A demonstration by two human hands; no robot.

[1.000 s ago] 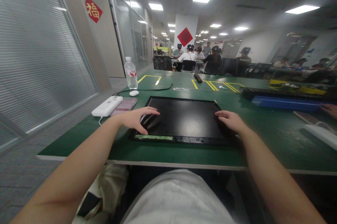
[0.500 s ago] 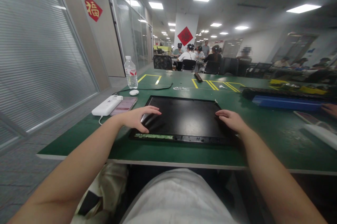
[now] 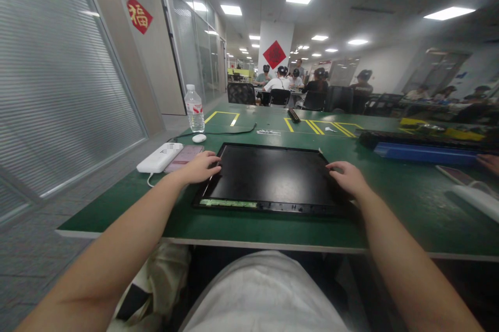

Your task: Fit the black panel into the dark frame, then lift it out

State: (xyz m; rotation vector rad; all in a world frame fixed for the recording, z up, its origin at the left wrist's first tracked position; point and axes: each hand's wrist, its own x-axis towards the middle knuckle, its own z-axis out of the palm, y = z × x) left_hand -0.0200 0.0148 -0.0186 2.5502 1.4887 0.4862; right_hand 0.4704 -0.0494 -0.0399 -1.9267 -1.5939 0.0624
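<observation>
A black flat screen panel lies face up on the green table, in a thin dark frame. Along its near edge runs a green circuit board strip. My left hand is at the panel's left edge, thumb and fingers apart. On the opposite side, my right hand has its fingers stretched toward the right edge. Neither hand is wrapped around anything. Whether the fingertips press on the frame is hard to make out.
Left of the panel are a white power bank, a phone, a white oval case and a water bottle. A blue bar-shaped object lies at right, beside another person's hand. Yellow tape marks the far side.
My left hand has moved left, off the panel's surface to its edge. My right hand has shifted slightly right and outward. The panel has stayed in place.
</observation>
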